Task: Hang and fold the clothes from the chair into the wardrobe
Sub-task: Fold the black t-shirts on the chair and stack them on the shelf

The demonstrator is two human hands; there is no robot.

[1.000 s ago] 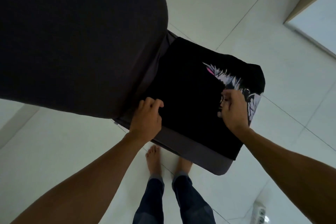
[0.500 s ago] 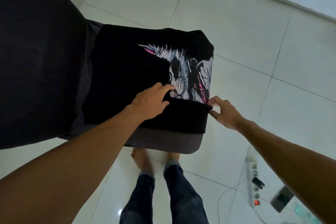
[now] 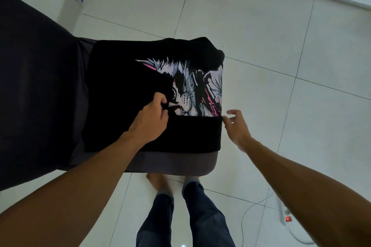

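Pinching shirt (image 3: pixel 128 90) — left hand (image 3: pixel 152 120)

- We cannot see most of the chair (image 3: pixel 172 163) seat — the black T-shirt (image 3: pixel 124 94) covers it, and the backrest runs off the left edge.
- The left hand (image 3: pixel 149 120) hides the fold of cloth under its curled fingers.
- At the shirt's right edge, we cannot tell whether the right hand (image 3: pixel 236 128) touches the cloth or sits just beside it.
- The power strip (image 3: pixel 286 215) is partly behind the right forearm — its sockets are too small to make out.
- Both forearms are cut off by the lower edge.
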